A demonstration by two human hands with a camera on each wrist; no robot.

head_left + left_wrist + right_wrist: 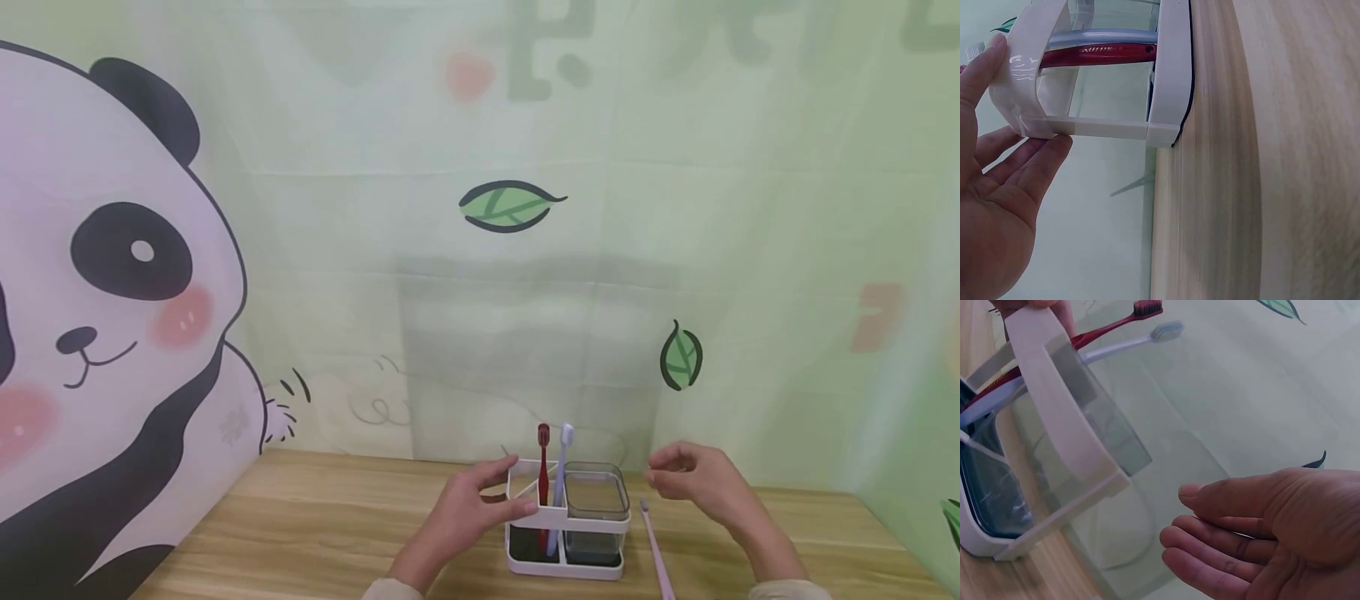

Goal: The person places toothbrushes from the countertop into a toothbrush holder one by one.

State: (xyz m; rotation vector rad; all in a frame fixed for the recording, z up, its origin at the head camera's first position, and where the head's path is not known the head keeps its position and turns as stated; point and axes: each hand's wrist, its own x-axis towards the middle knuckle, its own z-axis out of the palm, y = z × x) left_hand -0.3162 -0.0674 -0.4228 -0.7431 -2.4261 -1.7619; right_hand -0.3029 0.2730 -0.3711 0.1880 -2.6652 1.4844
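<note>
A white toothbrush holder (567,572) stands upright on the table. My left hand (467,505) grips its upper band at the left end, thumb on the front and fingers at the side, as the left wrist view also shows. A red toothbrush (543,467) and a pale blue toothbrush (561,471) lean in a compartment, heads up. In the right compartment sits a clear cup (596,500). My right hand (705,481) hovers right of the holder, holding nothing, its fingers loosely bent. Below it a pink toothbrush (657,550) lies on the table, apart from the holder.
The wooden table (337,525) runs back to a pale green cloth backdrop (337,250). On the left, the cloth carries a large printed panda (150,333). Printed leaves (510,207) show above the holder.
</note>
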